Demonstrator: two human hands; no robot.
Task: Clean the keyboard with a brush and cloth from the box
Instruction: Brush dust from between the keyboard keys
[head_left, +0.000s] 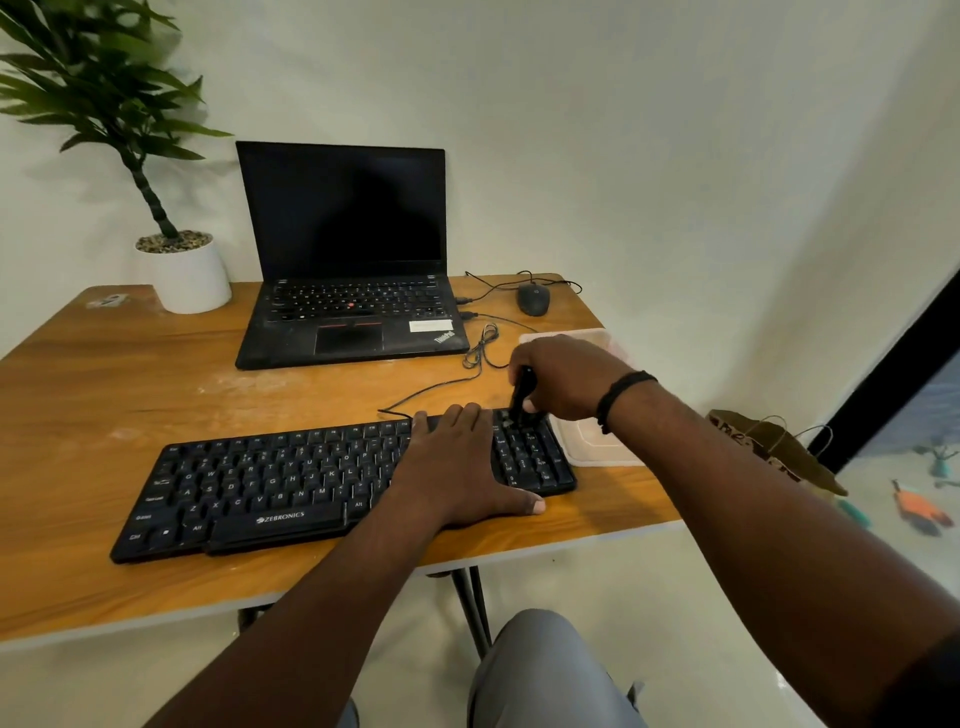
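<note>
Head view: the right hand grips a black brush on the keyboard's far right keys. The left hand lies flat on the keyboard, fingers straight, on the table.

Wooden table carries keyboard; laptop; mouse; potted plant; seemingly clear box (right edge).

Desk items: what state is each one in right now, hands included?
Laptop: lid open, screen dark.
Keyboard: flat on the table, cable attached.
Brush: upright, tip on the keyboard's right-hand keys.
Right hand: grips the brush.
Left hand: flat, pressing the keyboard.
Box: open, partly hidden.
Mouse: idle, corded.
</note>
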